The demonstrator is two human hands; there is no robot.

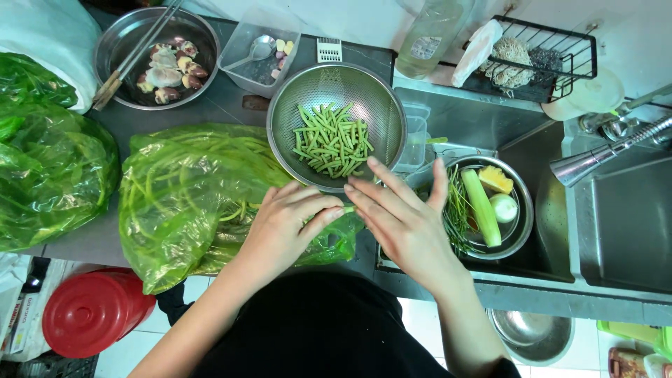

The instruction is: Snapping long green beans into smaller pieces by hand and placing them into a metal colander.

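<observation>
Green bean [348,209] pinched between both hands' fingers [329,213]

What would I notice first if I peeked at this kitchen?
Probably the round steel colander in the middle of the counter, holding a pile of short cut green beans. Just below it, the left hand and right hand meet fingertip to fingertip over a bean piece. To the left lies a big see-through green plastic bag stuffed with long green beans.
</observation>
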